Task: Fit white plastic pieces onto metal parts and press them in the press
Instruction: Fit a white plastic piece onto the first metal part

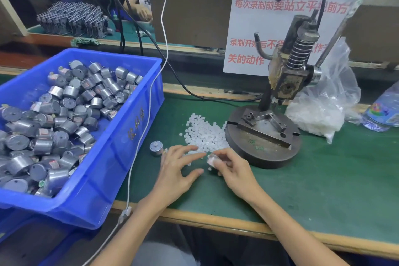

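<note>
Green mat [323,179]: my right hand [233,169] pinches a metal part [210,160], probably slick, by its sides; my left hand [177,168], fingers spread, hovers over feather-light white pieces [205,134].

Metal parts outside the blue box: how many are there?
2. One metal part stands on the green mat by the left hand; the right hand grips another. Hands may hide more.

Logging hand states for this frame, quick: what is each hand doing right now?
Left hand: open, fingers spread by the white plastic pieces, holding nothing.
Right hand: closed around a metal part.
</note>
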